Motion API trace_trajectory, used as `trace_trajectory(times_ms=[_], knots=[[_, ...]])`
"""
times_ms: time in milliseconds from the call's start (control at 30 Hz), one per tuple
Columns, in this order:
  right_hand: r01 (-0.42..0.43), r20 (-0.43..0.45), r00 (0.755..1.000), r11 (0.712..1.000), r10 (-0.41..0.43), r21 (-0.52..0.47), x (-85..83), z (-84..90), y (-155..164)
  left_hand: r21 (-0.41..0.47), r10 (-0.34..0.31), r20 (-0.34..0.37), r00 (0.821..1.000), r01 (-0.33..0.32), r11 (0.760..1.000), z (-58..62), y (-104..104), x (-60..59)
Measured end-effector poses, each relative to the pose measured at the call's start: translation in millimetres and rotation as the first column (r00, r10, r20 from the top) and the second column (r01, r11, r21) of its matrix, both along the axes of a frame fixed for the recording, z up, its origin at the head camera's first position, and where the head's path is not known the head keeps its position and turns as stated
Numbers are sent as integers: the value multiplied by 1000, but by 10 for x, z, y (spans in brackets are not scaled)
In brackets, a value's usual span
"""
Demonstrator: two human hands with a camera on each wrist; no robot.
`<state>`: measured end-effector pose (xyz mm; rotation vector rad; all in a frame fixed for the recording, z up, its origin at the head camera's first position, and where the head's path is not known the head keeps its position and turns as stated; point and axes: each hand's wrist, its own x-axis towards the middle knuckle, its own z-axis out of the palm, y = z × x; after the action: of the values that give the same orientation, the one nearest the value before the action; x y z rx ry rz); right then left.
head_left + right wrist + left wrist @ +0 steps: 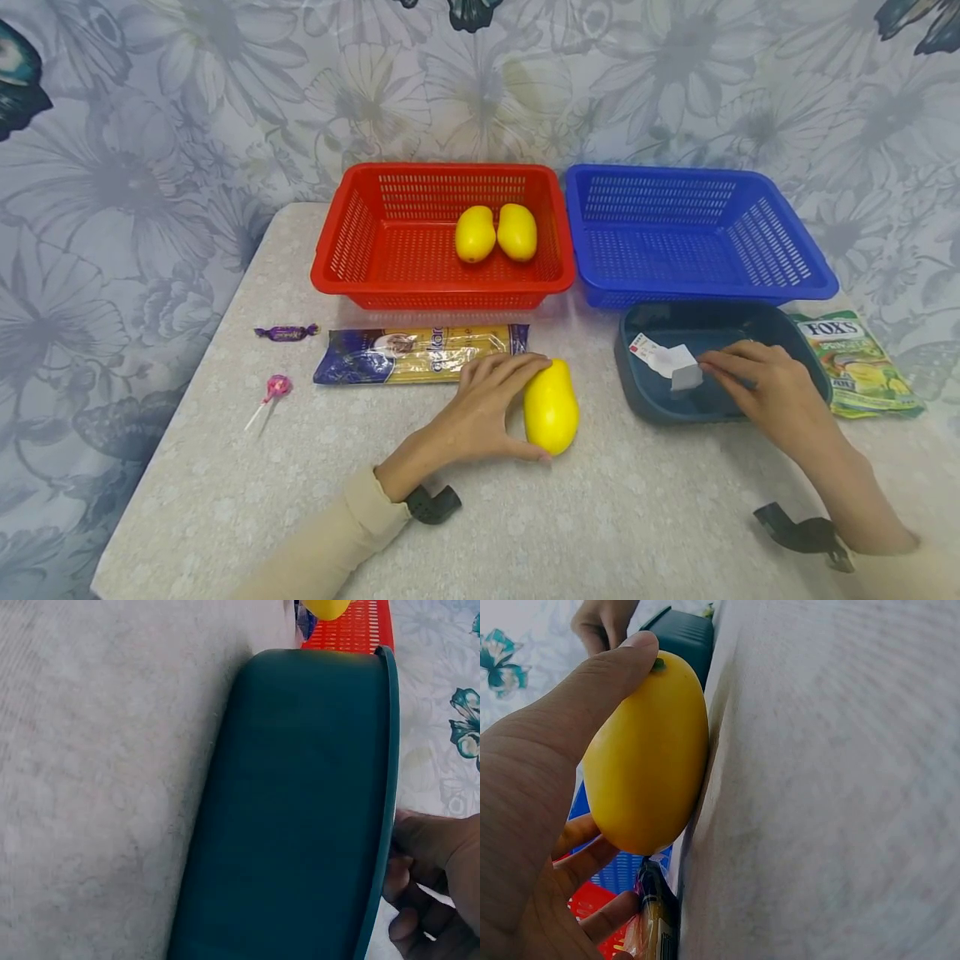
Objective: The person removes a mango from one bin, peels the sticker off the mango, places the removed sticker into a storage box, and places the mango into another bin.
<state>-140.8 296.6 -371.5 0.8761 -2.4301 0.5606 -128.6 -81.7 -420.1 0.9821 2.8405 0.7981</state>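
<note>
My left hand (487, 408) grips a yellow mango (552, 408) lying on the table, with the thumb at its near end and the fingertips at its far end. In the left wrist view, the thumb presses the stem end of the mango (649, 757). Over the dark teal basin (637, 396), my right hand (765, 387) pinches the right end of a folded white paper slip (667, 360) with some red print. The right wrist view shows the basin's outer wall (292, 802), which hides the slip; the right fingers (420, 900) are at its rim.
Behind stand a red basket (442, 287) with two mangoes (495, 233) and a blue basket (675, 292). A pasta packet (420, 354) lies beyond the left hand. Farther left are a purple wrapped candy (287, 333) and a pink lollipop (277, 386). A green FOX'S packet (862, 367) lies right.
</note>
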Motion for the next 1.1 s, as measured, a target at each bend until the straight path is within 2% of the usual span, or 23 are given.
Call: trace_trajectory(times_ms=[300, 667, 833, 1100], knots=[[77, 72, 994, 997, -78, 22, 50, 45, -31, 3, -3, -4, 1000, 3, 1000, 6, -2, 1], [109, 170, 977, 988, -126, 106, 85, 37, -47, 23, -8, 2, 1000, 8, 1000, 8, -3, -1], [95, 125, 986, 990, -108, 108, 65, 77, -62, 16, -6, -7, 1000, 6, 1000, 5, -4, -3], [6, 43, 999, 999, -8, 53, -23, 142, -112, 7, -3, -6, 1000, 3, 1000, -13, -1, -4]])
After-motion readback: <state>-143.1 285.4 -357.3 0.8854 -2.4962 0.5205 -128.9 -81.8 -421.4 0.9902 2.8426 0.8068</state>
